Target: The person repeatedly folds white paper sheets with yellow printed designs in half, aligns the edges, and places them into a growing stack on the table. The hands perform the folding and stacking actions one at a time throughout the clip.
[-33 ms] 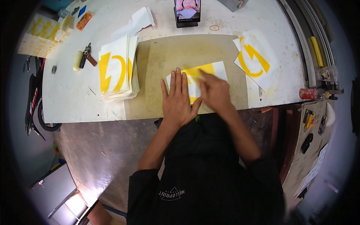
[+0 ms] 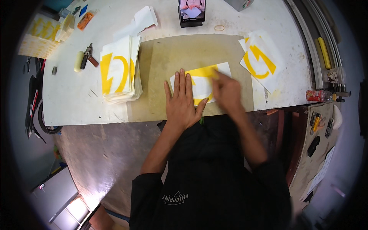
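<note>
A white folded paper (image 2: pixel 222 69) with yellow print lies slightly aslant on the brownish mat (image 2: pixel 165 50) before me. My left hand (image 2: pixel 181 104) is flat on its left part, fingers stretched out and thumb spread along the near edge. Above the paper's right part, my right hand (image 2: pixel 227 92) is curled with its fingertips at the yellow band along the far edge. Motion smears those fingertips, and I cannot make out whether anything is in them. Left of the mat stands a thick stack of similar printed papers (image 2: pixel 117 73). A few more printed sheets (image 2: pixel 264 61) overlap at the right.
A phone (image 2: pixel 191 10) in a stand is at the far side, with a rubber band (image 2: pixel 219 27) nearby. Cutting tools (image 2: pixel 89 56) and a pale roundish object (image 2: pixel 79 61) lie at left. A bottle (image 2: pixel 319 96) rests by the table's right end, near metal rails (image 2: pixel 306 38).
My right hand has shifted to the right along the yellow band, uncovering more of the print between the hands. My left hand and the paper have stayed in place.
</note>
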`<act>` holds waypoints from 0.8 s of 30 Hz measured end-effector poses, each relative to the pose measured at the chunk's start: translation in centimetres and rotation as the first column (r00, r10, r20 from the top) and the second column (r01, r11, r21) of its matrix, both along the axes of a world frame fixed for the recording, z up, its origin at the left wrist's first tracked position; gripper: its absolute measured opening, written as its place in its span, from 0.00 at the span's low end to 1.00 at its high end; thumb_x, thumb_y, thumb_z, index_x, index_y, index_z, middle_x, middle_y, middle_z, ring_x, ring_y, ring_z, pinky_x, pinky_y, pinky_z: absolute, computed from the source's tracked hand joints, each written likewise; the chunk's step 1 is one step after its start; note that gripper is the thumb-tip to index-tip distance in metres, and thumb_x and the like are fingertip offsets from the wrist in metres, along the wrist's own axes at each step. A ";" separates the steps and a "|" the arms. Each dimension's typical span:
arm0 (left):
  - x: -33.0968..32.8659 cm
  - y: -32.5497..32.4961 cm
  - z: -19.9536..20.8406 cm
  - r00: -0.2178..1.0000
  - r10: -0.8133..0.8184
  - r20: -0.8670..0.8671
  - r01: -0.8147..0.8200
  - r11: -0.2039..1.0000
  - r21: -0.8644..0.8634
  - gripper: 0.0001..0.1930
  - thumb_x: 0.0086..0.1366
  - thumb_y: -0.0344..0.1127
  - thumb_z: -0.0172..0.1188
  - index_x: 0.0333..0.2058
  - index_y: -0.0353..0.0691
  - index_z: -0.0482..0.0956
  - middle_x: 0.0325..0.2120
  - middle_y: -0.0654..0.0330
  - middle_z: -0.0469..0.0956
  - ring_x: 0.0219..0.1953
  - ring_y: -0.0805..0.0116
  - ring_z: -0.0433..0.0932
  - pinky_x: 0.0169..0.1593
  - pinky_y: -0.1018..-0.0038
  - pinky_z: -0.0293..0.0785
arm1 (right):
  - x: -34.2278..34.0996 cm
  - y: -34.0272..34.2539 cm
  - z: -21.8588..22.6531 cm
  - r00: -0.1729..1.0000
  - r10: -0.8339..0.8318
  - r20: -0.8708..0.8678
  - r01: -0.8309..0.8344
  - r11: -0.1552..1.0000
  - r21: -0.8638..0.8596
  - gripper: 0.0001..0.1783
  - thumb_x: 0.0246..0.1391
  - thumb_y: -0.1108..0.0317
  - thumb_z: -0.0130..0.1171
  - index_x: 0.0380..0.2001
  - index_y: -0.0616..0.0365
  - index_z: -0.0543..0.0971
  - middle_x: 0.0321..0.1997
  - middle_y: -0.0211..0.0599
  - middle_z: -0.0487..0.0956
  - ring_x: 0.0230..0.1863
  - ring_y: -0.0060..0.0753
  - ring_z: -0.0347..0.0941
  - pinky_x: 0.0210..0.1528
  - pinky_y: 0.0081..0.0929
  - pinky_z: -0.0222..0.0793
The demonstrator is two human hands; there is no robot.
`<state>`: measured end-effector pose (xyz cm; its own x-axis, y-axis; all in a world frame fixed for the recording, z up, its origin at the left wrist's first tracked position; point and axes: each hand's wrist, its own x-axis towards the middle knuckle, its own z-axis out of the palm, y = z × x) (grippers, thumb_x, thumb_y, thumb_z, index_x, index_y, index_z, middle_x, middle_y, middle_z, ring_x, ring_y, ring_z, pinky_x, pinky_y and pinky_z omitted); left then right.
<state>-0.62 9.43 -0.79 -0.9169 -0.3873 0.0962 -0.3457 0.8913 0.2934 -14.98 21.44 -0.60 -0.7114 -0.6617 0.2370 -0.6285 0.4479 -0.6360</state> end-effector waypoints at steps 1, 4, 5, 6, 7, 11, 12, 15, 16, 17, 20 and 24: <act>0.1 0.2 0.2 1.000 0.003 -0.012 -0.003 1.000 0.016 0.48 0.71 0.63 0.52 0.72 0.23 0.55 0.76 0.37 0.50 0.79 0.42 0.46 0.76 0.37 0.35 | -1.5 1.5 -0.5 0.985 -0.169 0.019 0.168 0.985 0.024 0.20 0.57 0.70 0.64 0.52 0.65 0.83 0.29 0.52 0.83 0.29 0.53 0.82 0.33 0.45 0.78; 0.0 0.3 0.4 1.000 0.001 0.009 -0.001 1.000 0.024 0.48 0.71 0.63 0.51 0.72 0.23 0.55 0.75 0.37 0.50 0.79 0.42 0.46 0.76 0.37 0.35 | -0.3 3.9 1.7 0.957 -0.289 0.028 0.288 0.957 0.019 0.19 0.58 0.73 0.64 0.53 0.66 0.82 0.24 0.50 0.81 0.21 0.42 0.77 0.26 0.37 0.73; -0.2 0.2 0.4 1.000 -0.001 0.006 0.001 1.000 0.013 0.48 0.71 0.63 0.51 0.72 0.23 0.55 0.75 0.37 0.50 0.79 0.42 0.46 0.76 0.37 0.35 | 1.7 4.6 0.8 0.978 -0.204 0.040 0.206 0.978 -0.044 0.20 0.55 0.74 0.65 0.52 0.67 0.82 0.25 0.52 0.81 0.26 0.52 0.82 0.29 0.42 0.76; -0.2 0.2 0.3 1.000 -0.005 0.007 0.005 1.000 0.013 0.48 0.71 0.63 0.52 0.72 0.23 0.55 0.75 0.37 0.50 0.79 0.42 0.47 0.76 0.37 0.36 | 3.7 4.7 1.7 0.999 -0.022 -0.038 0.020 0.998 -0.060 0.18 0.55 0.75 0.65 0.50 0.68 0.83 0.25 0.51 0.81 0.25 0.52 0.81 0.28 0.43 0.75; 0.0 0.2 0.3 1.000 -0.005 0.009 0.005 1.000 0.007 0.48 0.71 0.63 0.52 0.72 0.23 0.55 0.75 0.36 0.50 0.79 0.41 0.47 0.76 0.37 0.36 | 3.5 5.5 1.6 0.995 -0.095 -0.032 0.094 0.995 -0.044 0.18 0.56 0.75 0.66 0.51 0.67 0.83 0.26 0.51 0.81 0.25 0.51 0.81 0.28 0.42 0.76; 0.1 0.2 0.1 0.998 0.044 -0.046 -0.045 0.999 -0.022 0.48 0.69 0.63 0.55 0.71 0.23 0.57 0.74 0.37 0.53 0.77 0.39 0.50 0.75 0.37 0.39 | 2.3 9.9 2.5 0.942 -0.326 0.077 0.327 0.945 -0.006 0.20 0.57 0.77 0.67 0.54 0.66 0.82 0.26 0.48 0.82 0.24 0.45 0.81 0.30 0.38 0.76; 0.0 0.4 -0.1 0.993 0.089 -0.075 -0.090 0.996 -0.008 0.48 0.69 0.63 0.56 0.71 0.25 0.59 0.74 0.37 0.54 0.76 0.39 0.52 0.74 0.37 0.41 | 2.1 10.2 3.2 0.921 -0.370 0.123 0.372 0.928 0.003 0.21 0.57 0.78 0.67 0.55 0.66 0.82 0.26 0.48 0.82 0.24 0.44 0.80 0.31 0.38 0.76; -0.7 2.4 2.0 0.982 0.186 0.009 -0.186 0.982 0.002 0.45 0.67 0.64 0.58 0.67 0.28 0.66 0.70 0.37 0.61 0.72 0.38 0.60 0.72 0.36 0.47 | 2.7 9.1 4.7 0.976 -0.144 -0.160 0.107 0.969 -0.221 0.21 0.56 0.81 0.66 0.54 0.67 0.82 0.30 0.48 0.82 0.27 0.45 0.80 0.32 0.36 0.76; -0.7 2.8 3.0 0.973 0.220 0.065 -0.220 0.975 -0.004 0.44 0.67 0.64 0.59 0.65 0.29 0.69 0.68 0.37 0.64 0.70 0.38 0.63 0.71 0.36 0.50 | 1.8 9.1 4.4 0.960 -0.151 -0.234 0.124 0.984 -0.125 0.19 0.55 0.81 0.66 0.52 0.66 0.82 0.34 0.50 0.83 0.32 0.49 0.81 0.35 0.37 0.77; -0.6 2.6 3.3 0.980 0.196 0.030 -0.195 0.981 -0.014 0.41 0.67 0.63 0.59 0.64 0.31 0.71 0.68 0.38 0.66 0.69 0.39 0.64 0.70 0.38 0.51 | 0.8 8.9 3.8 0.963 -0.137 -0.232 0.104 0.983 -0.151 0.20 0.54 0.82 0.66 0.51 0.65 0.82 0.35 0.49 0.83 0.33 0.49 0.81 0.36 0.39 0.76; -1.3 0.4 3.6 0.983 0.083 -0.164 -0.062 0.989 0.132 0.35 0.72 0.61 0.54 0.63 0.35 0.74 0.66 0.41 0.68 0.67 0.42 0.67 0.71 0.45 0.53 | -1.4 6.4 1.7 0.925 0.004 -0.380 -0.091 0.973 -0.211 0.24 0.45 0.85 0.63 0.50 0.61 0.84 0.39 0.43 0.83 0.39 0.46 0.79 0.45 0.43 0.74; -6.0 -7.9 1.8 0.944 0.014 -0.329 0.251 0.618 0.745 0.33 0.80 0.58 0.37 0.64 0.37 0.75 0.66 0.46 0.70 0.71 0.49 0.64 0.76 0.54 0.46 | -2.1 0.3 2.2 0.833 0.282 -0.477 -0.323 0.946 -0.003 0.24 0.42 0.80 0.63 0.47 0.57 0.84 0.41 0.34 0.83 0.41 0.38 0.77 0.51 0.39 0.70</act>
<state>-6.61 1.49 1.02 -0.9424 -0.3273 0.0687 -0.0403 0.3151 0.9482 -17.12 21.75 1.56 -0.2720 -0.7898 0.5497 -0.9541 0.1469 -0.2610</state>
